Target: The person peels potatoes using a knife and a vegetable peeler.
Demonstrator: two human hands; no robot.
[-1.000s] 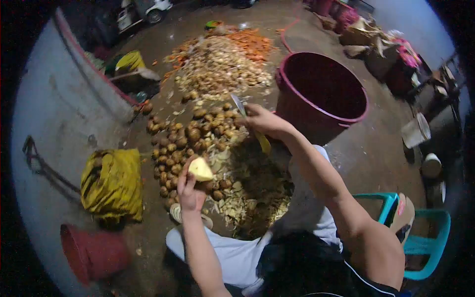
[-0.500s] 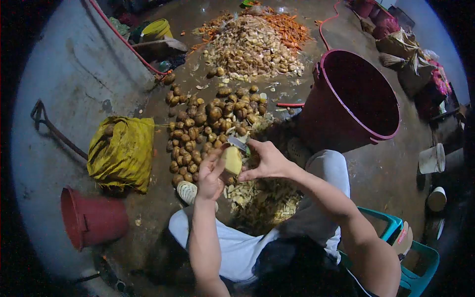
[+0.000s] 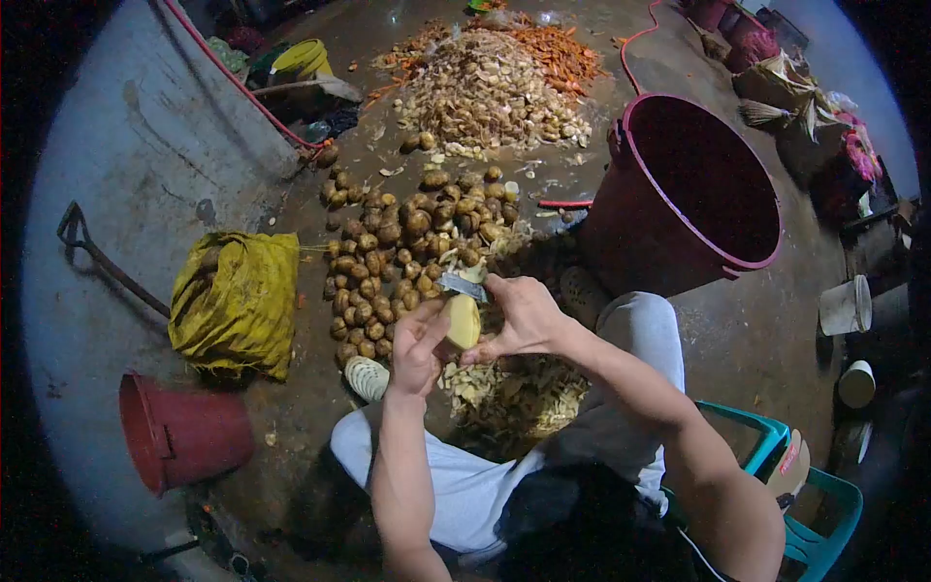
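Observation:
My left hand (image 3: 421,354) is closed around a mostly peeled, pale yellow potato (image 3: 463,322). My right hand (image 3: 529,315) grips a short knife, its flat metal blade (image 3: 464,285) pointing left at the potato's top end. The handle is hidden in my fingers, and my right thumb rests low by the potato. Just beyond my hands, unpeeled brown potatoes (image 3: 373,252) lie spread on the floor. Below them, pale peelings (image 3: 514,398) are heaped between my legs.
A big dark-red tub (image 3: 630,213) stands to the right. On the left are a yellow sack (image 3: 233,306) and a tipped red bucket (image 3: 199,432). Farther off lies a pile of pale peeled pieces (image 3: 485,92) with orange carrots (image 3: 562,58). A green stool (image 3: 824,524) is at lower right.
The blade has tilted, its left end now lower against the potato's top. The potato has turned slightly and shifted a little right in my left hand.

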